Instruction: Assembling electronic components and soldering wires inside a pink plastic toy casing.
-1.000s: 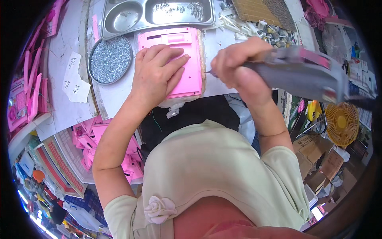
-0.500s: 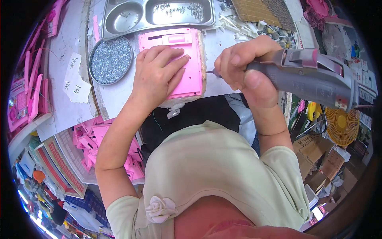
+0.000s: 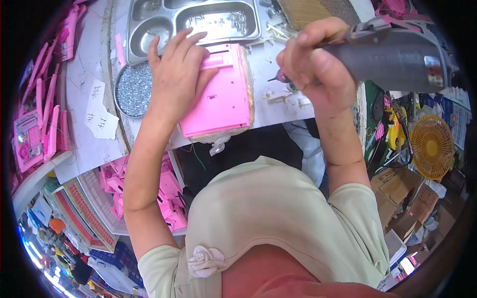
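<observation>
Step in hand, by the look of it: driving screws into pink plastic housing (image 3: 218,97) w/ powered screwdriver (image 3: 392,54).

Hands:
- Left hand (image 3: 176,74): laid flat, fingers spread over upper-left part of housing, pressing it down. Not clenched, no wrap-around grip.
- Right hand (image 3: 315,64): clenched around front end of screwdriver, thumb along barrel. Bit tip (image 3: 275,78) pointing left, off the work.

Position of work:
- Housing flat on white bench (image 3: 79,74), near its front edge, seated on what looks like a beige pad; thin wires hanging below front edge.
- Directly under left hand; just left of right hand, w/ small gap between bit tip and housing's right edge. Not touching.

Doing it well (judgement):
- Keep left palm firm on housing, fingers clear of screw holes.
- Bring bit in square to the hole, not slanted; seat before triggering.
- Light pressure only: thin plastic, likely to strip or crack.

Nearby:
- Round dish of small screws (image 3: 133,89) just left of housing, beside left wrist.
- Steel compartment tray (image 3: 198,20) beyond housing, more small parts inside.
- Stack of pink parts (image 3: 39,119) at far left, well apart.
</observation>
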### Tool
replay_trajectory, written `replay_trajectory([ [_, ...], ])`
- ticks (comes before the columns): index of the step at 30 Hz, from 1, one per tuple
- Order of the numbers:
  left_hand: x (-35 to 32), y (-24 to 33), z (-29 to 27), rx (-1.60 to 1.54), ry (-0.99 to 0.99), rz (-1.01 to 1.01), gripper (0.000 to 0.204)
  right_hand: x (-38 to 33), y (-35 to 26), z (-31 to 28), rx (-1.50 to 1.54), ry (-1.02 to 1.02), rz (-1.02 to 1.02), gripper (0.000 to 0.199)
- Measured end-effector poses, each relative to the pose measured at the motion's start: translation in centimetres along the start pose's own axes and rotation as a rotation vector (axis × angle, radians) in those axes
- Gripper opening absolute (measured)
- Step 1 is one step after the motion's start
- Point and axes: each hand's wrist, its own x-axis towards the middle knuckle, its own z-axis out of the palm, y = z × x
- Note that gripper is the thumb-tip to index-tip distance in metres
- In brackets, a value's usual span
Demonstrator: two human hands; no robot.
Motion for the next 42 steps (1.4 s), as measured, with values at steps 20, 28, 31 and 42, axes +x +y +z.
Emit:
replay_trajectory([
  [20, -37.1, -5.3, -5.8, 0.377, 0.538, -1.335, 0.071, 6.1, -0.3, -3.2, -0.695, 0.320, -0.112, 0.061],
  [28, -4.4, -25.0, -20.1, 0.304, 0.544, -0.514, 0.022, 4.7, -1.0, -0.4, -0.791, 0.404, -0.140, 0.067],
  [31, 3.7, -33.9, -19.7, 0.723, 0.357, -0.515, 0.026, 4.0, -1.2, 0.1, -0.773, 0.370, -0.079, 0.069],
  [42, 8.7, -45.8, -26.1, 0.786, 0.382, -0.872, 0.042, 0.8, -1.2, 1.2, -0.661, 0.276, 0.075, 0.054],
])
